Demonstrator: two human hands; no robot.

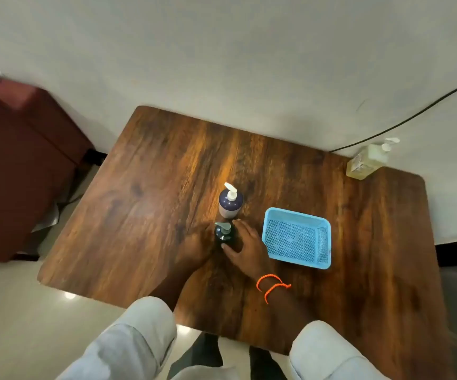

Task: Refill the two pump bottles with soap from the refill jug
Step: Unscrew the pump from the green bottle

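Note:
A dark green pump bottle (223, 233) with a grey-green pump head stands near the middle of the wooden table (139, 215). My left hand (194, 246) and my right hand (245, 242) wrap its sides. Just behind it stands a dark blue pump bottle (230, 201) with a white pump and a pale lower band. A clear bottle of yellowish soap (365, 160) with a white pump stands at the table's far right corner, away from both hands.
A light blue mesh basket (323, 242) sits right of my right hand. A dark red seat (21, 160) stands left of the table. A black cable (413, 116) runs along the wall behind the far right corner.

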